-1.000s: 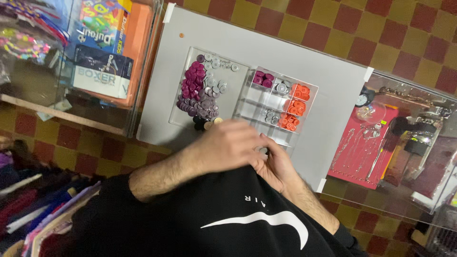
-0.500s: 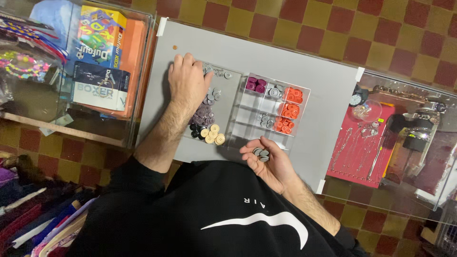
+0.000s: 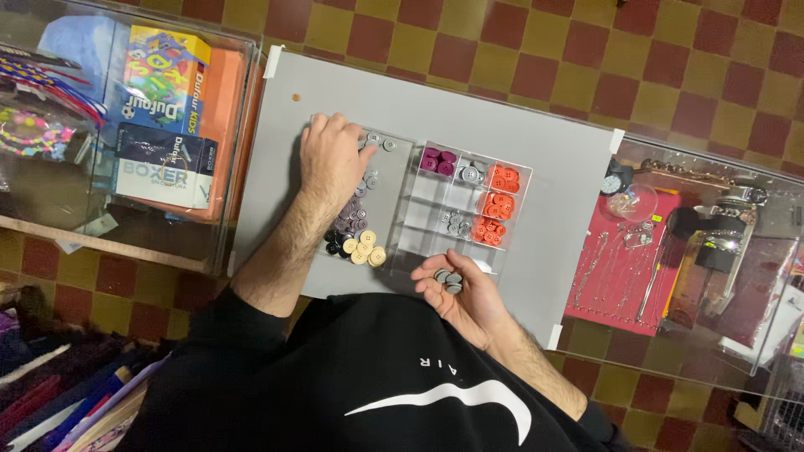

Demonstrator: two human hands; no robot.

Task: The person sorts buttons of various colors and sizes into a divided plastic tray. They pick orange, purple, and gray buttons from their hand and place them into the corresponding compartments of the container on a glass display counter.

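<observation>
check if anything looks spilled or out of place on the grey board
One small brown button lies alone near the board's far corner, apart from the loose pile and the compartment box. The right hand cups grey buttons; the left hand rests on the pile. Nothing looks damaged.

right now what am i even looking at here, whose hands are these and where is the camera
There is no machine here: one camera sits on a person's head and looks down past their black sweater at their own two hands. On a grey board lie a clear divided box of sorted magenta, grey and orange buttons, and a loose pile of buttons beside it. The left hand rests palm down on that pile. The right hand, palm up, holds a few grey buttons.
</observation>
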